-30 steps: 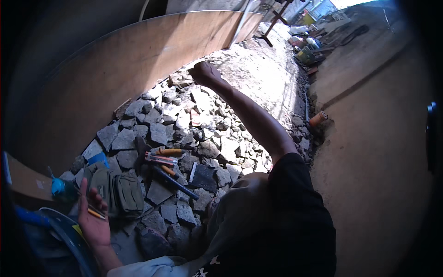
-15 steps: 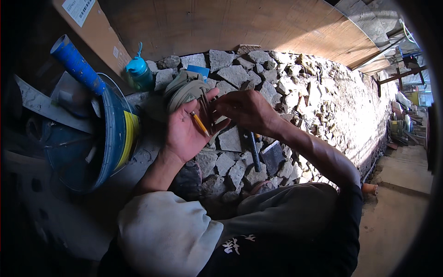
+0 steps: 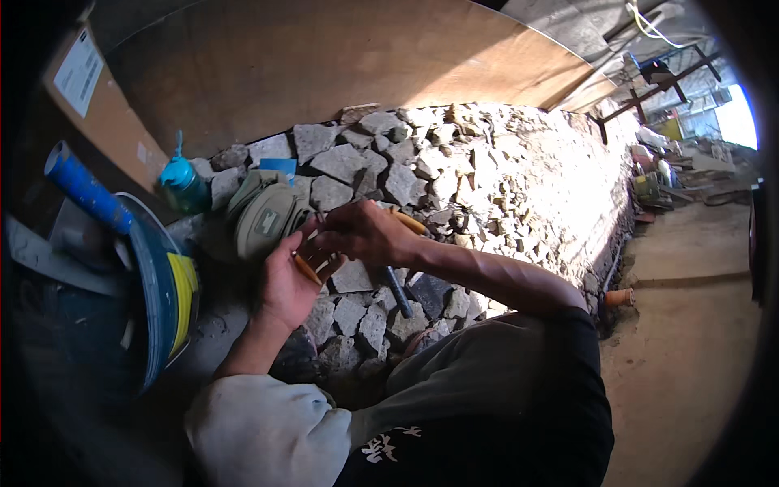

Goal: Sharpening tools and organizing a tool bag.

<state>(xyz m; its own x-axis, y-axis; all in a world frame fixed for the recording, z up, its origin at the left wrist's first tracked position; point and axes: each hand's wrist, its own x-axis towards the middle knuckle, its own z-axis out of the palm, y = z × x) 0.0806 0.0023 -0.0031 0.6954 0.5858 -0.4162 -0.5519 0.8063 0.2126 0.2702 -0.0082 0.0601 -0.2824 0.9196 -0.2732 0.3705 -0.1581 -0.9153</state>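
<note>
My left hand (image 3: 286,284) is palm up with its fingers curled, holding a slim orange stick (image 3: 306,269) that looks like a pencil. Over its fingertips, my right hand (image 3: 372,232) is bent in a pinch; what it grips is hidden behind its knuckles. A second orange, handle-like piece (image 3: 408,221) shows just past the right knuckles, and I cannot tell whether that hand holds it. Behind both hands sits a rounded khaki cloth item (image 3: 266,219) with a small patch. Below the right hand, a dark bar-shaped handle (image 3: 398,292) rests on broken stones.
Broken stones (image 3: 337,162) cover the ground up to a plywood panel (image 3: 324,65). At left stand a blue bucket (image 3: 154,284) with a blue tube (image 3: 88,187), a teal bottle (image 3: 185,185) and a cardboard box (image 3: 105,105). An orange pipe end (image 3: 619,298) is at right.
The view has swung, so the scene sits further left and lower. My right hand stays over the left fingers, and an orange piece now shows past its knuckles.
</note>
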